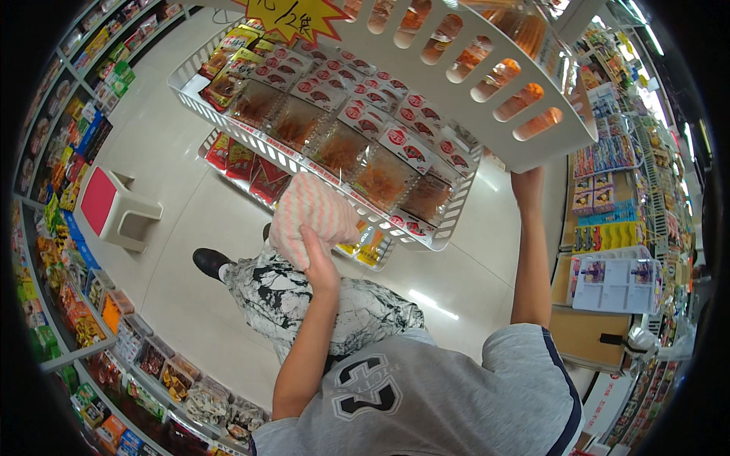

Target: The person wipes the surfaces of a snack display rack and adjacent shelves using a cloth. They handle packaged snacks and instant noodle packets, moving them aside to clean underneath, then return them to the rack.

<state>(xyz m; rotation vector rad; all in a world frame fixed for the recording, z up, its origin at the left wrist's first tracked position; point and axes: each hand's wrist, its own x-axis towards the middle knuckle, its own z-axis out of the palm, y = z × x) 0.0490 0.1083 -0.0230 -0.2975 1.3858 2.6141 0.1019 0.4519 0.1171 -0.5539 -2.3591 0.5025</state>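
My left hand (318, 259) grips a folded pink-and-white striped cloth (311, 214), thumb on top, in front of the middle white slotted basket (447, 231). That basket holds rows of clear packets of orange-brown food (339, 148) with white printed headers, and yellow-and-red packets (234, 74) at its left end. My right hand (528, 178) is raised to the lower right corner of the upper white slotted basket (530, 154). Its fingers are hidden behind that basket, so their hold cannot be seen.
Below hangs a basket with red packets (239, 159). A white stool with a red seat (108, 205) stands on the tiled floor at left. Stocked shelves (85, 308) curve along the left; more goods (604, 194) line the right. A yellow price sign (293, 20) hangs above.
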